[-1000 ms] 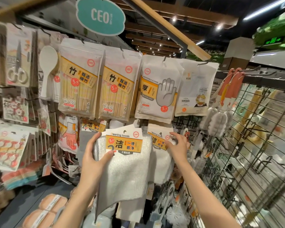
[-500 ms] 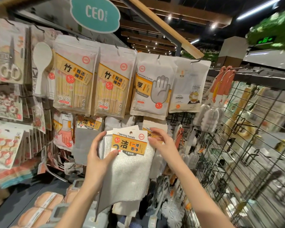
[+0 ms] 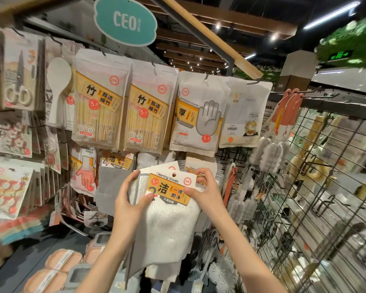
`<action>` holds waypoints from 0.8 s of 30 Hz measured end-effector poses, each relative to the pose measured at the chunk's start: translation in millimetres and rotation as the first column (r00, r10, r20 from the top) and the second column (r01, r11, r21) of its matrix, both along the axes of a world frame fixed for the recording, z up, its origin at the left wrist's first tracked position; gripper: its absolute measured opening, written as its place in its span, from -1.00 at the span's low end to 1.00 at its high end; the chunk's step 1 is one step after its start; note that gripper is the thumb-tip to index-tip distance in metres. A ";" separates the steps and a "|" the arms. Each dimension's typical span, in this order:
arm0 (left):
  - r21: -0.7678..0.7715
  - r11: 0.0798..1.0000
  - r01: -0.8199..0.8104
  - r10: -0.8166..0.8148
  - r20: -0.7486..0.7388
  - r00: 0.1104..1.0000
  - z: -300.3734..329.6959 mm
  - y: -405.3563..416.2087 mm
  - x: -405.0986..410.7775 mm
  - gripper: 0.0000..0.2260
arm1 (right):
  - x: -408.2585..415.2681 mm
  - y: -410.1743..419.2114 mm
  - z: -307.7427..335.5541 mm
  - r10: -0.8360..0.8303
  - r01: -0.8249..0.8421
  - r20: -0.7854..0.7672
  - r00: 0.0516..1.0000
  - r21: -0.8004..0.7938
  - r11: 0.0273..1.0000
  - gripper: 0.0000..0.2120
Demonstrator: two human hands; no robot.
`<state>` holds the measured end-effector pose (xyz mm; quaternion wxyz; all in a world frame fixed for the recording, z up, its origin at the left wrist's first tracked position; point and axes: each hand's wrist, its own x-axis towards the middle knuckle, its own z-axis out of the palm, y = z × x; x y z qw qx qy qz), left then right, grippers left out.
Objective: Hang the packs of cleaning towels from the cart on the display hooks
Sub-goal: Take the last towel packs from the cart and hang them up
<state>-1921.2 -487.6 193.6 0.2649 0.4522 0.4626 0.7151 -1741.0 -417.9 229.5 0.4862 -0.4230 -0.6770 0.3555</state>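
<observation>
Your two hands hold one pack of cleaning towels (image 3: 169, 218) up against the display rack (image 3: 317, 187), in its lower row, just below the glossy pouches of bamboo sticks (image 3: 97, 100) and the matte white pouch of disposable gloves (image 3: 195, 115). The pack is a soft, fluffy white cloth hanging in loose folds, with a grey cloth layer showing along its left edge and a stiff flat card header (image 3: 171, 185) in orange and white, printed "Cleaning towels", with a small hang hole near its top edge.

Your left hand (image 3: 129, 199) grasps the pack's left edge: the thumb lies across the lower left corner of the card and the fingers curl round behind the cloth. Your right hand (image 3: 205, 191) pinches the card's right side, thumb on the front, fingers bent over the top right corner.

More packs with the same orange card (image 3: 193, 166) hang directly behind it. To the right, the rack is a dark wire grid carrying knobbly white brushes (image 3: 270, 153) with salmon handles.
</observation>
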 end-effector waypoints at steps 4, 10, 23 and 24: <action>0.001 1.000 0.002 -0.002 0.010 1.000 0.7 0.0 -1.6 -0.54 | 3.7 6.0 -4.1 -0.026 0.025 -0.020 0.999 -0.002 1.000 -0.59; 0.024 0.999 0.032 -0.032 0.025 0.999 5.4 4.2 -1.5 -0.64 | 18.5 22.7 -13.7 -0.092 0.091 -0.085 0.992 -0.025 0.996 -0.59; 0.037 0.997 -0.065 0.065 0.003 0.998 -3.6 15.2 -14.3 -0.53 | 42.3 70.1 -29.9 -0.268 0.267 -0.110 0.957 -0.028 0.963 -0.58; 0.029 0.997 -0.068 0.068 0.003 0.998 -3.6 15.2 -14.2 -0.53 | 44.9 74.3 -29.5 -0.287 0.287 -0.114 0.951 -0.022 0.958 -0.57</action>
